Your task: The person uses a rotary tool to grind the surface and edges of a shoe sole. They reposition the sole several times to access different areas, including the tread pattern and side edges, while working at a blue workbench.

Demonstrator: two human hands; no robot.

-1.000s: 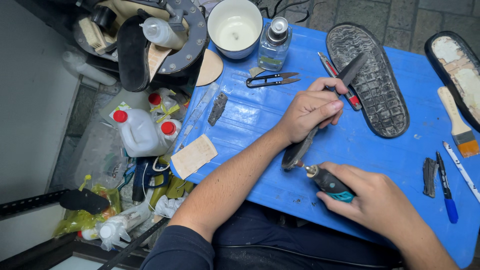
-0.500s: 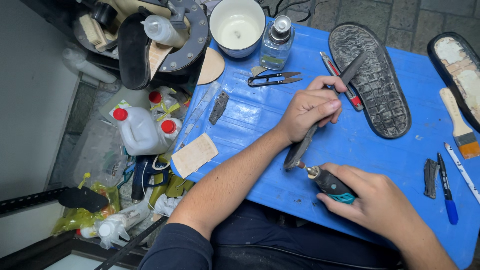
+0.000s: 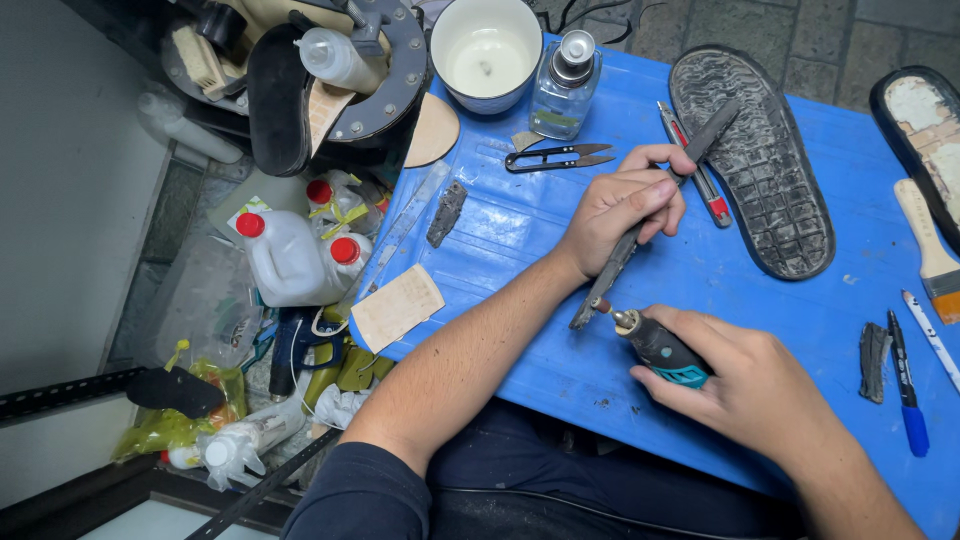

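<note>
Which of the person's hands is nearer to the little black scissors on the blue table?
Left. The left hand, gripping a long dark strip, sits just right of the scissors. The right hand holds a rotary tool lower down, nearer the person's body.

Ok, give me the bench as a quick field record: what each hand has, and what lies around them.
left hand: left hand holds a long dark rubber strip, slanted across the blue table
right hand: right hand holds a small rotary tool, its tip at the strip's lower end
right of hands: black shoe sole tread up, red-handled tool beside it, blue marker, paintbrush
above hands: thread snips, clear bottle, white bowl
table's left edge: tan card piece
</note>
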